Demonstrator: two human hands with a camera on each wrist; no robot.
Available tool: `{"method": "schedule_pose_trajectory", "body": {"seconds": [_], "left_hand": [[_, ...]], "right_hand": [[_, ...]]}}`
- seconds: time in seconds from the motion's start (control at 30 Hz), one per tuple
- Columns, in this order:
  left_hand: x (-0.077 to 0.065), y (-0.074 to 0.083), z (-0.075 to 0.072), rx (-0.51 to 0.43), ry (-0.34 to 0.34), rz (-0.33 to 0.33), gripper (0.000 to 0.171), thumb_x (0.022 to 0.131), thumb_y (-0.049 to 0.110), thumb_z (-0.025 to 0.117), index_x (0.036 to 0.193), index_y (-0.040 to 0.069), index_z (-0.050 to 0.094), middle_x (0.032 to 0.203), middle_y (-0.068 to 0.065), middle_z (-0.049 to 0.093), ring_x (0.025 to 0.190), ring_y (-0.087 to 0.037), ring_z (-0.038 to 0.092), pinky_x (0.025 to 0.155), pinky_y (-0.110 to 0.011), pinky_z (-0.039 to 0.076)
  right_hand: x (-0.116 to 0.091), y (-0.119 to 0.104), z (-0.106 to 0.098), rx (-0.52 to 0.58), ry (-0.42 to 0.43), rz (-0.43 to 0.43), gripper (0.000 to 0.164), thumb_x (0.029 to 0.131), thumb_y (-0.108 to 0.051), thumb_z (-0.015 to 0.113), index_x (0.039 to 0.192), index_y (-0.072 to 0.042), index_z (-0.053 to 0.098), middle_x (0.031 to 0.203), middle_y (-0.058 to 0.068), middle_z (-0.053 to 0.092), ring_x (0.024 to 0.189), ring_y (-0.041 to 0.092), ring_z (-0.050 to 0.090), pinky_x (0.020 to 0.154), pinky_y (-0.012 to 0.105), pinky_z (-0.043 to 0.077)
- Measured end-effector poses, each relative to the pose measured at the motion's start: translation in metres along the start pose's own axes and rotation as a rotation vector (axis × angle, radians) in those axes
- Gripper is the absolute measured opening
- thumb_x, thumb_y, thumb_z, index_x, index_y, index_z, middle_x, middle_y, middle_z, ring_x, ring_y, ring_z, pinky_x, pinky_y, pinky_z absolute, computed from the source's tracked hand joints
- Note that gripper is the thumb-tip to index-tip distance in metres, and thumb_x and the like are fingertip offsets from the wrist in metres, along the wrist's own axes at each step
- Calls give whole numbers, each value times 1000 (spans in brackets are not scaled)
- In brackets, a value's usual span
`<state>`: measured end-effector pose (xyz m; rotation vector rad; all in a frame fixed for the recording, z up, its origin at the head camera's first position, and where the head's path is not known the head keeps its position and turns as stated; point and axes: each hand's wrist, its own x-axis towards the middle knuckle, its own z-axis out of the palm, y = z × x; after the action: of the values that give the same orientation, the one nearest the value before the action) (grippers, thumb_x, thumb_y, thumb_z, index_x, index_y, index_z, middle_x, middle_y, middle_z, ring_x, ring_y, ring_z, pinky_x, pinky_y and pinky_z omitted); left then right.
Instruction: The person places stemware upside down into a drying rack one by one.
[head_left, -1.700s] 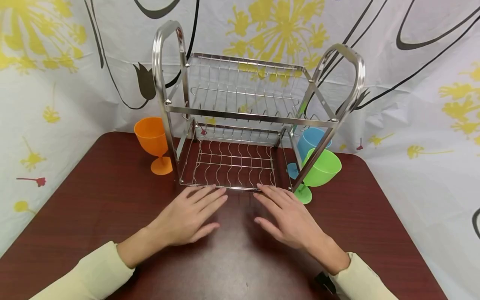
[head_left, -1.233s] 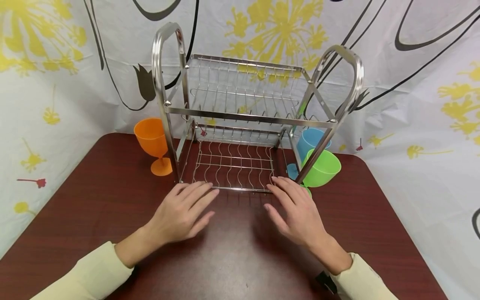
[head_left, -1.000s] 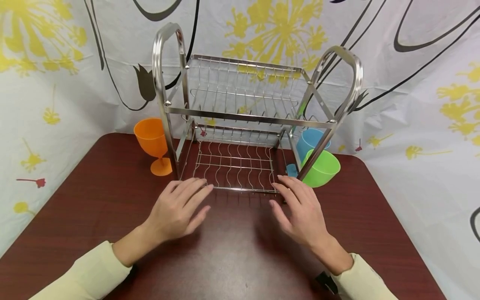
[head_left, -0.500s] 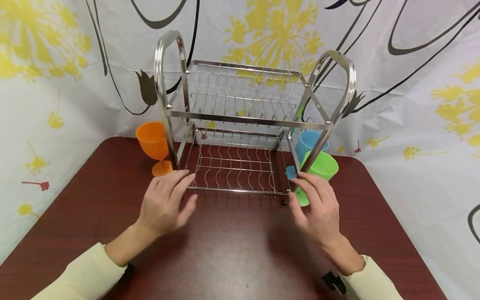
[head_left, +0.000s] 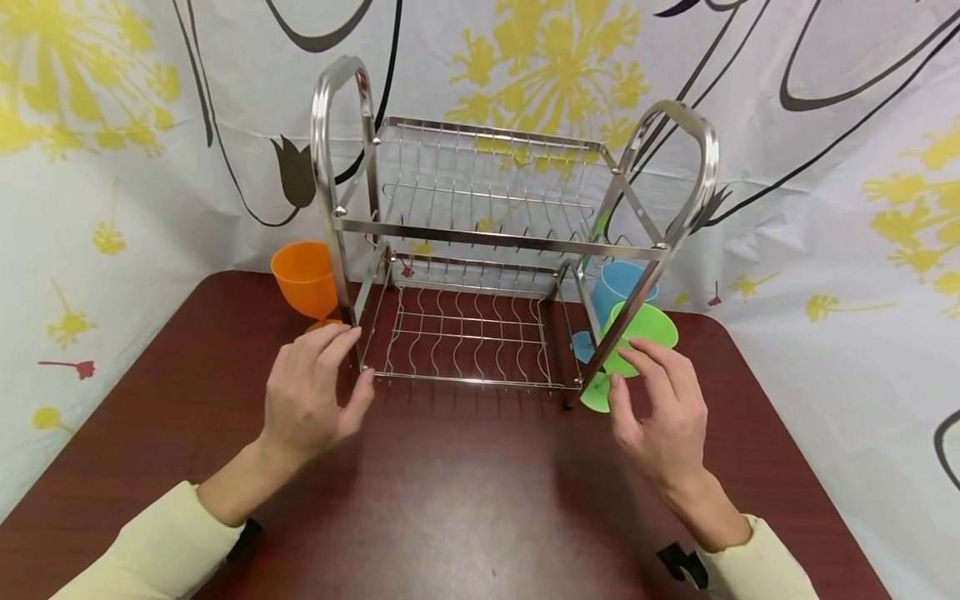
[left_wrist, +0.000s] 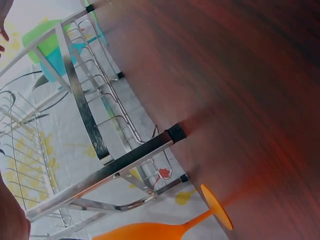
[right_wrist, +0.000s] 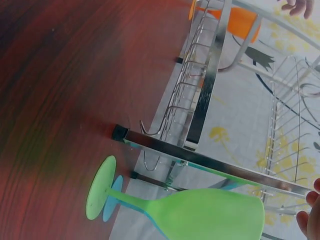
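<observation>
A two-tier metal dish rack (head_left: 495,237) stands on the dark red table, both tiers bare. In the head view my left hand (head_left: 309,392) hovers by the rack's front left leg, its fingers loosely bent and holding nothing. Behind those fingers an orange goblet (head_left: 306,279) stands left of the rack, its foot mostly covered. My right hand (head_left: 663,408) is at the rack's right front, relaxed, its fingertips in front of a green goblet (head_left: 651,329); whether they touch it I cannot tell. A blue goblet (head_left: 617,287) stands behind the green one, partly hidden.
The table (head_left: 465,500) stretches from the rack toward me. A white patterned cloth (head_left: 810,208) hangs behind and at both sides. Black straps (head_left: 682,567) show near the cream sleeves (head_left: 161,542). In the right wrist view, the rack's black foot (right_wrist: 120,132) stands near the green goblet's base.
My hands have moved apart, the left toward the rack's left leg and the right toward the green goblet. The rack and goblets stay in place; the view has shifted slightly.
</observation>
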<state>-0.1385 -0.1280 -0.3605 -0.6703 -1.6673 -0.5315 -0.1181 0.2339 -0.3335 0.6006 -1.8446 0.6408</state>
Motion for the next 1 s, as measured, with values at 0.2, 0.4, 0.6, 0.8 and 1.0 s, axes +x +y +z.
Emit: {"method": "schedule_pose_trajectory", "body": {"seconds": [0.2, 0.4, 0.6, 0.8, 1.0], "left_hand": [[-3, -4, 1, -5, 3, -52, 42, 86, 25, 58, 111, -9, 61, 100, -25, 64, 78, -39, 59, 61, -47, 45], [-4, -8, 3, -23, -4, -151, 46, 89, 29, 56, 114, -9, 58, 101, -27, 62, 87, -40, 59, 70, -52, 49], [-8, -13, 5, -32, -1, -219, 48, 85, 26, 58, 117, -9, 56, 106, -27, 61, 92, -39, 59, 80, -47, 49], [-11, -16, 7, -39, -2, -244, 49, 82, 23, 59, 119, -9, 53, 109, -27, 60, 94, -39, 58, 83, -42, 46], [-15, -18, 7, -55, -38, -297, 52, 81, 22, 60, 123, -8, 50, 108, -26, 59, 94, -37, 58, 82, -37, 45]], "right_hand": [[-1, 6, -2, -35, 19, 27, 33, 85, -21, 59, 99, 7, 70, 106, 25, 66, 95, 43, 59, 92, 23, 41], [-3, 14, -8, -72, 11, 80, 34, 83, -21, 61, 103, 6, 70, 110, 24, 66, 100, 42, 58, 94, 22, 40], [-4, 21, -12, -98, 17, 121, 35, 82, -21, 61, 105, 5, 70, 112, 24, 65, 102, 43, 57, 94, 25, 41], [-6, 28, -16, -133, -26, 191, 37, 83, -20, 63, 110, 5, 68, 117, 23, 63, 108, 41, 55, 96, 28, 40], [-11, 32, -20, -174, -79, 270, 43, 82, -20, 68, 118, 4, 64, 126, 21, 59, 117, 38, 51, 97, 41, 41]]}}
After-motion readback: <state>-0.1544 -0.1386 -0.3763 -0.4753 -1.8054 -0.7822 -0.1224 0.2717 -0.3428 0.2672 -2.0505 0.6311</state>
